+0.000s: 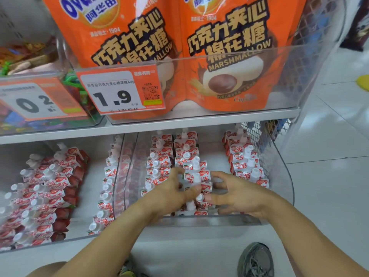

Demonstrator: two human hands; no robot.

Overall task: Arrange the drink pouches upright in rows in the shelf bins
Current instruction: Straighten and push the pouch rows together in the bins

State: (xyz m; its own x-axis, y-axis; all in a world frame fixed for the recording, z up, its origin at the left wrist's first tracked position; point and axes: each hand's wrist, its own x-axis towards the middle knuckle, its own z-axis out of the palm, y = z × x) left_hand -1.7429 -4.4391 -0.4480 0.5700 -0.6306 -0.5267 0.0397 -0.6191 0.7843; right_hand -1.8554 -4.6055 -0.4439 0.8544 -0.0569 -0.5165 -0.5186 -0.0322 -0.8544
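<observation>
Left hand (171, 193) pinches a red-and-white spouted drink pouch (192, 176), upright, white cap up, in the middle row near the front edge of the clear plastic shelf bin (283, 176). Right hand (237, 196), fingers loosely spread, touches neighbouring glossy pouches. Bare floor between the middle and right rows.

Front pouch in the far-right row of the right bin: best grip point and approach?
Probably pinch the white spout cap of the front pouch from above. The pouches stand packed face to face in the row, so flat sides are blocked; the cap sticks up clear. The clear bin wall crowds the right side, and the right hand is nearest.
</observation>
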